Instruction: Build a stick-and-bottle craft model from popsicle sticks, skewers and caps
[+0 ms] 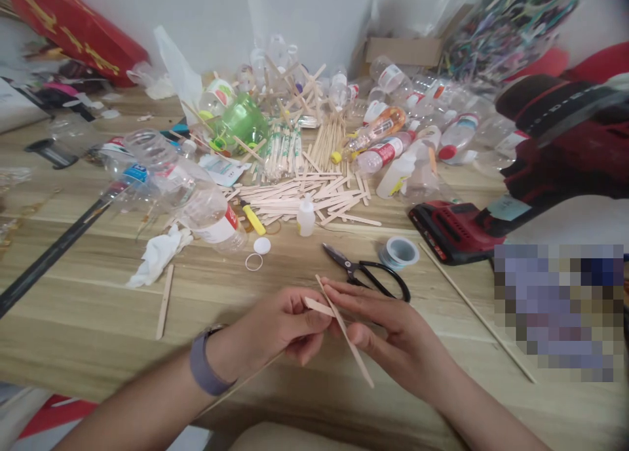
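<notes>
Lower middle of frame, above counter: I saw left grip pinching short stick, right grip against long stick crossing it; couldn't tell whether clamped. Step looked like lining up sticks; next move called for steady crossing.

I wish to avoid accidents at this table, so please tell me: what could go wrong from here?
The longer stick might slip or turn where it crosses the short wooden piece pinched in the left hand. The right hand could brush the scissors lying just beyond its fingers. The small upright bottle might tip if bumped.
</notes>
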Demonstrator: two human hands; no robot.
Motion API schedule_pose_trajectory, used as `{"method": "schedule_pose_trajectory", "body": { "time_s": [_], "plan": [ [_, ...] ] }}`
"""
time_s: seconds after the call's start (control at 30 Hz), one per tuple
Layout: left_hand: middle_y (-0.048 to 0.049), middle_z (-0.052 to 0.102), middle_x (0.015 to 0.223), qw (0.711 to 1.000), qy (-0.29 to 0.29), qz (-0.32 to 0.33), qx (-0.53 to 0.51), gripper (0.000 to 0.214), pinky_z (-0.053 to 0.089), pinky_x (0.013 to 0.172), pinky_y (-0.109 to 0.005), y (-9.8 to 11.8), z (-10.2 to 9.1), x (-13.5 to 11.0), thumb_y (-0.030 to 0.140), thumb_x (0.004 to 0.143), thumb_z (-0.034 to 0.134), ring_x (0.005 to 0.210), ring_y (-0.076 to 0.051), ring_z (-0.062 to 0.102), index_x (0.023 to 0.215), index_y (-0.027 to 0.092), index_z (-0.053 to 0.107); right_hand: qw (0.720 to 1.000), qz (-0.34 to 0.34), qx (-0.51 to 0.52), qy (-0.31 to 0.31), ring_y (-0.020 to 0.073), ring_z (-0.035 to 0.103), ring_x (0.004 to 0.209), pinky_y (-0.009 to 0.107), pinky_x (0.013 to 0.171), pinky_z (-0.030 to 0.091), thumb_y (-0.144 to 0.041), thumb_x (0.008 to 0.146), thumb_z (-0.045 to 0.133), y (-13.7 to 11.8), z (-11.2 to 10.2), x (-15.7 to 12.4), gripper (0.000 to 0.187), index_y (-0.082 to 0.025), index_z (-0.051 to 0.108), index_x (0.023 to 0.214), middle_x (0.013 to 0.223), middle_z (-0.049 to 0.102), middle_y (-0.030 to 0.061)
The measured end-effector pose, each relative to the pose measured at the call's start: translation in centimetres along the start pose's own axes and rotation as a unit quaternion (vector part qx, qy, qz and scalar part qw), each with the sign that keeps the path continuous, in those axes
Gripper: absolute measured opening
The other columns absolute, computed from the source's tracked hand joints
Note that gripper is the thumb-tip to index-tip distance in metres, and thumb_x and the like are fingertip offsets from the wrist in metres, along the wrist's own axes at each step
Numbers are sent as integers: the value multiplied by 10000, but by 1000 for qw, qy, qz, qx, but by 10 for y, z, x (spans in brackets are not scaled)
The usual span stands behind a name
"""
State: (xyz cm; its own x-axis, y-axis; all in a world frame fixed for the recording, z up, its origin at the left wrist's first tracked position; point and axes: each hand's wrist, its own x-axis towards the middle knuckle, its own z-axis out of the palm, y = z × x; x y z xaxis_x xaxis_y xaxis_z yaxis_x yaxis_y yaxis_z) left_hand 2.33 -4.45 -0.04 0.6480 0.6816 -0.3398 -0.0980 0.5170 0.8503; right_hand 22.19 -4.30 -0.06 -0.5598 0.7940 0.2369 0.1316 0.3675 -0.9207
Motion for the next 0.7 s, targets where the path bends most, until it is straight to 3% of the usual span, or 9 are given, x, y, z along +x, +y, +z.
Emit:
{"method": "schedule_pose_trajectory", "body": {
  "time_s": [0.27, 0.7],
  "plan": [
    [62, 457, 422, 998, -8, -61, -22, 274, 187, 414, -222, 4, 0, -1, 414, 769, 658, 370, -58, 328, 703, 153, 612, 1000, 0, 22, -13, 160, 555, 1224, 298, 1017, 471, -370, 885, 626, 1, -3, 0, 384, -362, 584, 1267, 1282, 611, 23],
    [54, 469, 434, 997, -6, -68, -26, 293, 214, 411, -219, 5, 0, 0, 417, 740, 672, 379, -60, 342, 640, 159, 573, 999, 6, 34, -21, 157, 548, 1231, 289, 1014, 467, -377, 891, 618, 2, -2, -1, 378, -374, 582, 1267, 1294, 609, 21]
  ]
}}
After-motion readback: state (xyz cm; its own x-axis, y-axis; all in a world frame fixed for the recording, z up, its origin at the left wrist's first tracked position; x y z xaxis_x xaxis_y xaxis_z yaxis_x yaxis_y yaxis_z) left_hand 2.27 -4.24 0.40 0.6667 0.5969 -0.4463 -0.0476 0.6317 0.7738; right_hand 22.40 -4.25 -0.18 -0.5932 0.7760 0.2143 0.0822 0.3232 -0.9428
